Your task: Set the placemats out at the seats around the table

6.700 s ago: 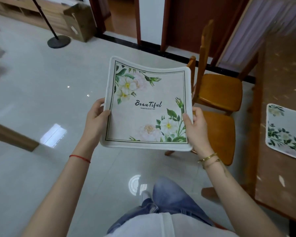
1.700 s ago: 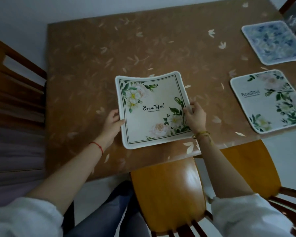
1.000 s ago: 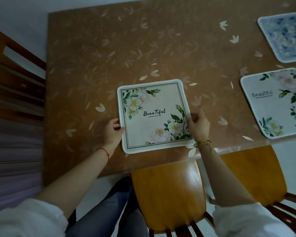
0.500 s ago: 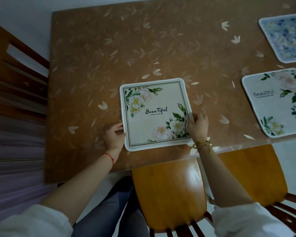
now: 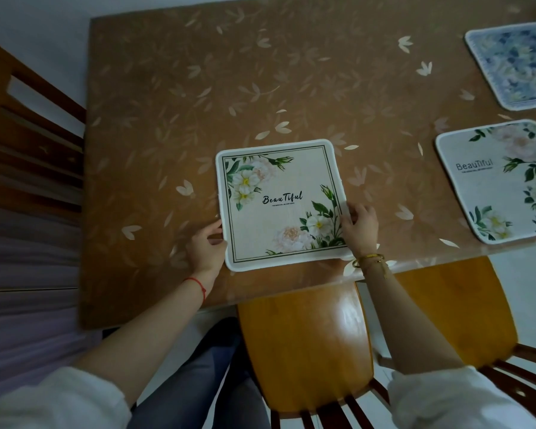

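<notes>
The floral placemat [image 5: 280,204] printed "Beautiful" lies flat on the surface [image 5: 174,97] near its front edge, in front of a wooden chair [image 5: 304,345]. It looks thin, light and pliable, with a soft stitched white border, so it would likely bend if lifted by one corner; the two side edges are the sensible places to hold it. The left hand [image 5: 205,245] rests against its left edge, fingers [image 5: 214,228] loosely curled and not pinching. The right hand [image 5: 360,226] touches the right edge, its fingers spread lightly on the border, gripping nothing. To the right lie a second floral placemat [image 5: 498,181] and a blue placemat [image 5: 514,65]. No containers are visible.
</notes>
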{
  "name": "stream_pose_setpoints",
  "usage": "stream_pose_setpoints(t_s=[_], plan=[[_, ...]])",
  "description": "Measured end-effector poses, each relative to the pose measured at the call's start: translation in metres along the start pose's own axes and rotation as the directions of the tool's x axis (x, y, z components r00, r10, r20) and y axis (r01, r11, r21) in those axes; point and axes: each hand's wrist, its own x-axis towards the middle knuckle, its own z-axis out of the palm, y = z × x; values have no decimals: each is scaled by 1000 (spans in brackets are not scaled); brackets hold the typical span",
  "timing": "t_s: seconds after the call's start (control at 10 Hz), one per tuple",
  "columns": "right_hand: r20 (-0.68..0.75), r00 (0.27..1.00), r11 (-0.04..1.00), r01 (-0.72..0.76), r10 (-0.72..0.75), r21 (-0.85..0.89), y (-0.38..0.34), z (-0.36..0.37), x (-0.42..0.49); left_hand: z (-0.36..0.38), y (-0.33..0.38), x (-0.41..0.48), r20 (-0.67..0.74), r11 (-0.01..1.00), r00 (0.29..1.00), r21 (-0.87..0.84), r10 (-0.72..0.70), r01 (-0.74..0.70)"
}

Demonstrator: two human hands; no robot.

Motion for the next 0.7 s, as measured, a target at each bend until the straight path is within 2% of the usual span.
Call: stream_pose_setpoints(t_s=[0.4, 0.5, 0.7], plan=[[33, 998, 998, -47, 46, 39, -11, -4, -10, -5, 2, -5, 36, 999, 998, 19, 42, -43], [-67, 997, 993, -35, 43, 110, -16, -10, -15, -9, 8, -6, 28, 998, 998, -16, 63, -62], [-115, 992, 968, 86, -60, 237, -40, -28, -42, -38, 36, -23, 107, 970, 978, -183, 180, -159]])
